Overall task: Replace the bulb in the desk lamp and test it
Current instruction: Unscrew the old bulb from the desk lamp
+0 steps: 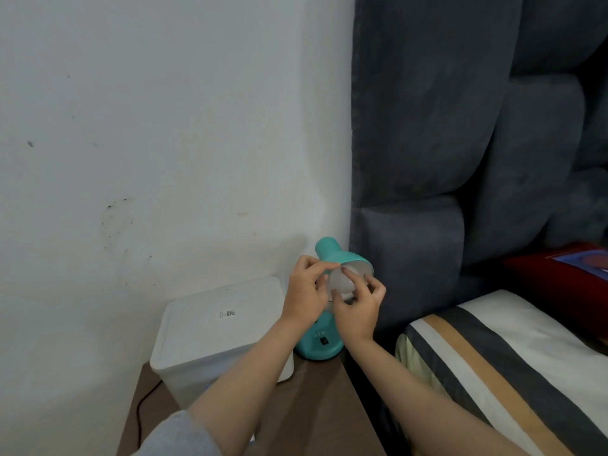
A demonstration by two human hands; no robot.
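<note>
A teal desk lamp stands on a brown bedside table (316,406), its base (317,347) partly hidden by my arms. Its teal shade (339,255) tilts toward me with a white inside. A white bulb (342,283) sits at the mouth of the shade. My left hand (304,292) pinches the rim of the shade on its left side. My right hand (357,306) wraps its fingers around the bulb from below and the right. The socket is hidden inside the shade.
A white lidded plastic box (217,334) stands on the table left of the lamp. A dark cable (144,403) runs down beside it. A grey padded headboard (444,143) rises on the right, with a striped pillow (510,357) and a red cushion (566,281).
</note>
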